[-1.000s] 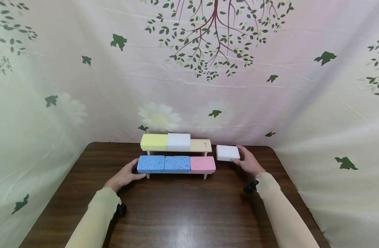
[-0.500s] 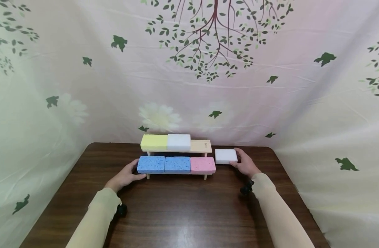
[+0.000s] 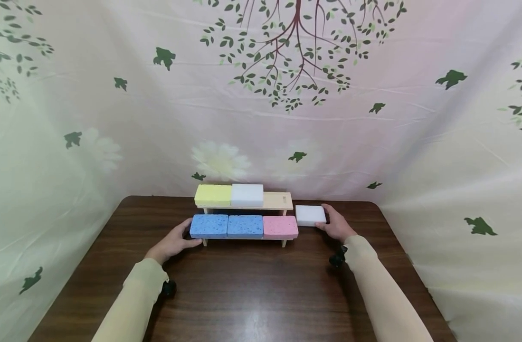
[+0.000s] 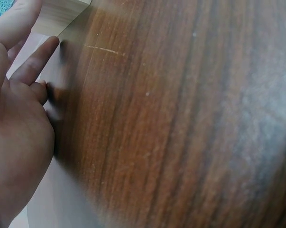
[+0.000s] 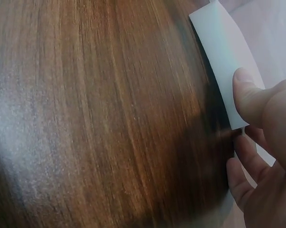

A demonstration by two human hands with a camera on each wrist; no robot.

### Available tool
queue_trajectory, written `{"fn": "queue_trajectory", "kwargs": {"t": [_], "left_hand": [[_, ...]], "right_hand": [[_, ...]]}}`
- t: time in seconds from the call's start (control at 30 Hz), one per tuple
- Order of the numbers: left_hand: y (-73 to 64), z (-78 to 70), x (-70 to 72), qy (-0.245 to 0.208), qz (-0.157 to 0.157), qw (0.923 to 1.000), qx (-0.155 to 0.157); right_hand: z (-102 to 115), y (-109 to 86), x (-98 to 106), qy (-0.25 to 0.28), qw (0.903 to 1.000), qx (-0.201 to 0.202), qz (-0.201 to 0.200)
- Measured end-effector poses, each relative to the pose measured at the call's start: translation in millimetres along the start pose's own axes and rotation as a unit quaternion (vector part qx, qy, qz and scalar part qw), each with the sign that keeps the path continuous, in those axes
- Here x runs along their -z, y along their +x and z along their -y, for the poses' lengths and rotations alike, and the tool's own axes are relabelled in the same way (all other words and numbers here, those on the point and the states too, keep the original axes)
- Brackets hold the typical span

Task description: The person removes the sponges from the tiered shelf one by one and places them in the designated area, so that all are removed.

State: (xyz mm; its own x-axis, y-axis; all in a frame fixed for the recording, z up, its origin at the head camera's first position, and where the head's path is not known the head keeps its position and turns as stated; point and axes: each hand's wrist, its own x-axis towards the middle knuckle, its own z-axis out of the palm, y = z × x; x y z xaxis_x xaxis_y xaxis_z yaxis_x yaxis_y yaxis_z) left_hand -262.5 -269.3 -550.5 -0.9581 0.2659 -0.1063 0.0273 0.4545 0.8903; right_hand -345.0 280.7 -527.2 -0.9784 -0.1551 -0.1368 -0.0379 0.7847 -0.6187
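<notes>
In the head view my right hand [image 3: 338, 227] pinches a white sponge [image 3: 310, 215] at its right end, beside the wooden rack. The right wrist view shows the thumb along the front face of this white sponge [image 5: 223, 61], close over the table, with fingers behind it. My left hand [image 3: 172, 241] holds the left end of the two-tier rack [image 3: 245, 239], thumb in front and fingers behind. Along the lower tier lie two blue sponges [image 3: 209, 225] and a pink sponge [image 3: 280, 226]. A yellow sponge [image 3: 213, 195] and another white sponge [image 3: 247, 195] sit on the upper tier.
The right end of the upper board [image 3: 278, 200] is bare wood. A dark wood-grain table [image 3: 252, 289] carries everything. Patterned cloth [image 3: 261, 133] hangs behind and on both sides.
My right hand has brought the white sponge slightly left and nearer, to the rack's right side, mostly in the first half second. The left hand keeps its place on the rack.
</notes>
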Motion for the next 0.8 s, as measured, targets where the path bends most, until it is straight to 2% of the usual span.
{"fn": "queue_trajectory", "kwargs": {"t": [0.63,0.8], "left_hand": [[-0.2,0.2,-2.0,0.0,0.002,1.0,0.0],[-1.2,-0.3,0.3,0.001,0.0,1.0,0.002]], "right_hand": [[1,-0.3,3,-0.025,0.9996,0.003,0.008],[7,-0.5,12,-0.029,0.9989,0.035,-0.008]]}}
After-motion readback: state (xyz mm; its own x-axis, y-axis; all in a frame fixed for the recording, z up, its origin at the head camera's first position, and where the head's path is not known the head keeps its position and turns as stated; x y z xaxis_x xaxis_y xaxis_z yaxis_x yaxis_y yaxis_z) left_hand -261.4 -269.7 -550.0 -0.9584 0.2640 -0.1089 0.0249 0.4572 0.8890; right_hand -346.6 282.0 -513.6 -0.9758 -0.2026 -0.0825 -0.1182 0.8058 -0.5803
